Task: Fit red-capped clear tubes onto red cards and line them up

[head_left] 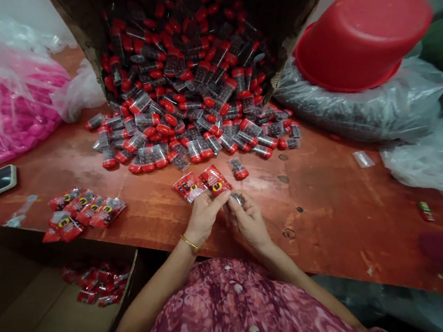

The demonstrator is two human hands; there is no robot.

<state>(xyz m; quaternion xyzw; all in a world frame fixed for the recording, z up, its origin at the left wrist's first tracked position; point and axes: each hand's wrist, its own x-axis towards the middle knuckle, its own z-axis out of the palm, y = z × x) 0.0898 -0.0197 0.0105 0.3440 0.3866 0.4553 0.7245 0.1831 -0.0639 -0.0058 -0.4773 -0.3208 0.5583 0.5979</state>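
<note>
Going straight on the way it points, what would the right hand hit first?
Past the small clear tube at its fingertips, the right hand would probably meet the loose red-capped tube on the wooden table first, though depth is hard to judge.

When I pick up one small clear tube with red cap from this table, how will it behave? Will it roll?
The clear tube with a red cap is probably stiff, as those in the pile keep straight shapes. It may roll a little, since most lie on their sides. Its dark filling probably makes it heavier than empty plastic.
</note>
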